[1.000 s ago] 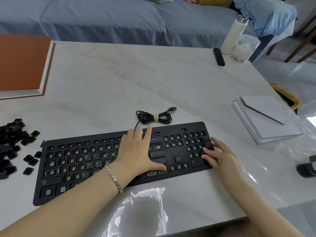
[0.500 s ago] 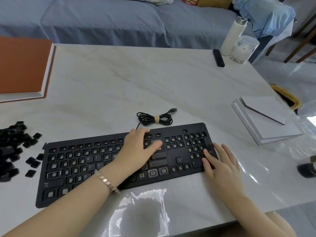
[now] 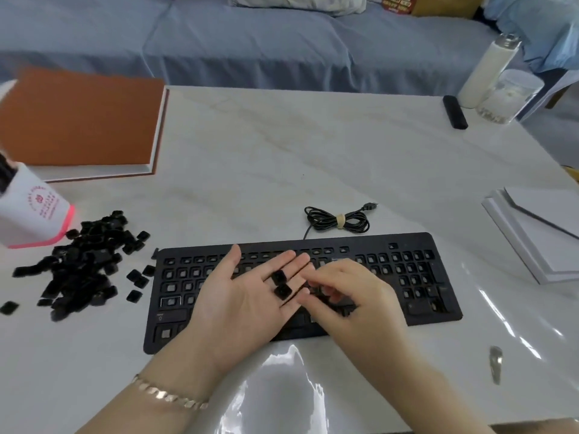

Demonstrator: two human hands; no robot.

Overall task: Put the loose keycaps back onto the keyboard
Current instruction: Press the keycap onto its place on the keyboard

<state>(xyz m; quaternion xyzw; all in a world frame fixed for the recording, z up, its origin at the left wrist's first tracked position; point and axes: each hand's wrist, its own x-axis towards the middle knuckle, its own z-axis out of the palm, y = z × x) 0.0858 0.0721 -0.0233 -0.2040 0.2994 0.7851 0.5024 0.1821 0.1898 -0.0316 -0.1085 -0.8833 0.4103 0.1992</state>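
The black keyboard [image 3: 407, 277] lies near the table's front edge, and most of its key sockets are bare. A pile of loose black keycaps [image 3: 84, 267] sits on the table to its left. My left hand [image 3: 247, 296] hovers palm up over the keyboard's middle, fingers straight, with two keycaps [image 3: 280, 283] lying on them. My right hand [image 3: 354, 292] is beside the left fingertips. Its curled fingers pinch what looks like a small black keycap, though it is blurred.
A white cup with a pink rim [image 3: 34, 214] lies beside the keycap pile. An orange-covered book [image 3: 81, 120] is at the back left. The coiled cable [image 3: 338, 219] lies behind the keyboard. A bottle [image 3: 488, 70], jar [image 3: 507, 95] and black remote [image 3: 455, 111] stand back right; white boxes [image 3: 539, 233] right.
Both hands have come up off the keys. My left hand turned palm up and now carries two keycaps, and my right hand moved left to its fingertips. The view swung left.
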